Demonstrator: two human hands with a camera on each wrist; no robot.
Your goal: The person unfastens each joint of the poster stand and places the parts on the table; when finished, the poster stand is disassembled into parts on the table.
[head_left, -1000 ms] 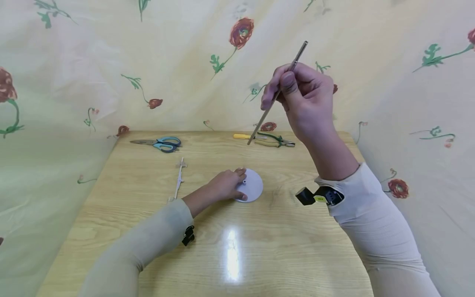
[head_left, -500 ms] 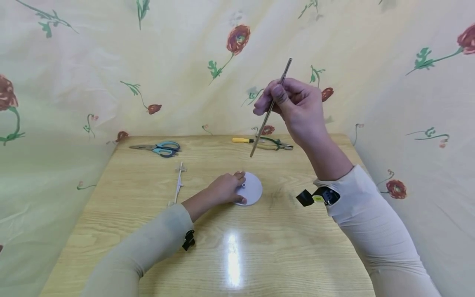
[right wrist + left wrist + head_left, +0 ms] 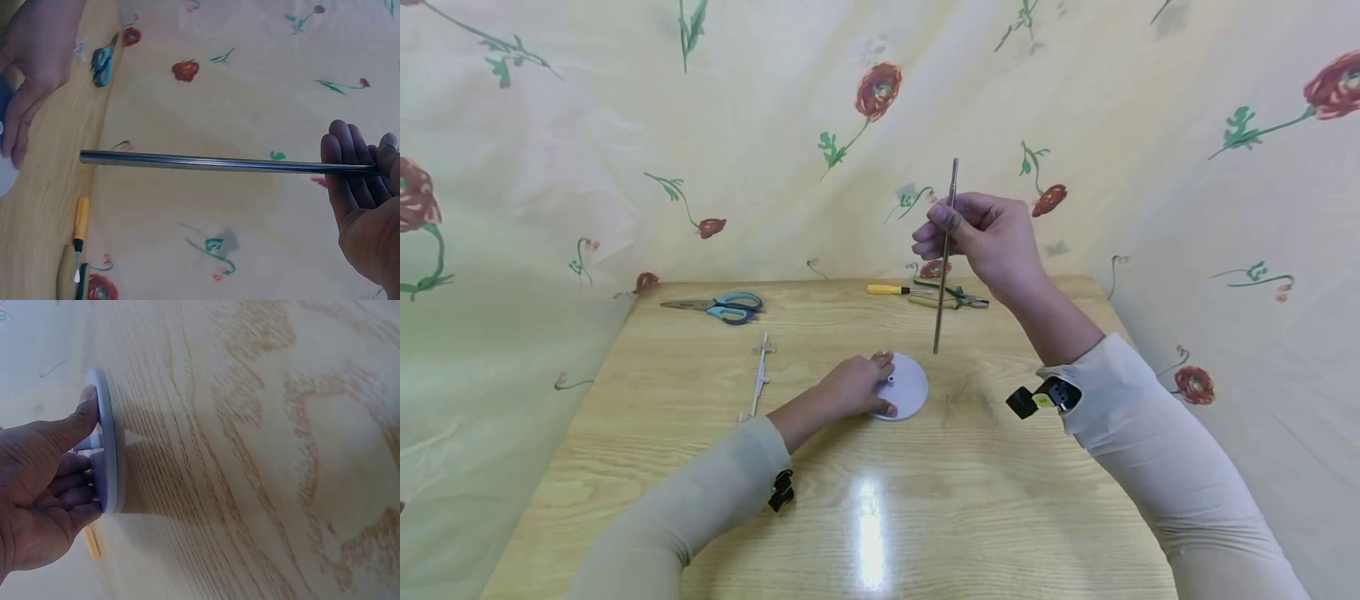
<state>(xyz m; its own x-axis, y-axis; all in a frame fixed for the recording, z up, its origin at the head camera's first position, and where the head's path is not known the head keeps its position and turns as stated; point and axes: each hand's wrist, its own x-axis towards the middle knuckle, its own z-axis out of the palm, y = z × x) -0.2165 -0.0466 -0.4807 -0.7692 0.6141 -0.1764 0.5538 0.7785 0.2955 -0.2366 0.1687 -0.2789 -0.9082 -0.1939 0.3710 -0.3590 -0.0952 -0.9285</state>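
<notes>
A round white disc [image 3: 912,388] lies flat near the middle of the wooden table, a short peg standing up at its centre. My left hand [image 3: 854,388] grips it from the left; in the left wrist view the thumb and fingers hold the disc [image 3: 107,444] by opposite parts of its rim. Above the table, to the right of the disc, my right hand [image 3: 997,243] pinches a thin metal rod [image 3: 941,304] near its upper end. The rod hangs almost upright, its lower end apart from the disc. In the right wrist view the rod [image 3: 206,162] appears as a smooth tube.
Blue-handled scissors [image 3: 730,308] lie at the back left. A yellow-handled screwdriver [image 3: 887,289] and a pair of pliers [image 3: 962,298] are at the back edge. Left of the disc lies a thin white plastic piece [image 3: 760,377]. Flowered cloth [image 3: 775,133] hangs behind the table.
My right hand has come down and slightly left. The rod has swung from a slant to nearly upright, its lower end now lower and further right. The left hand stays on the disc.
</notes>
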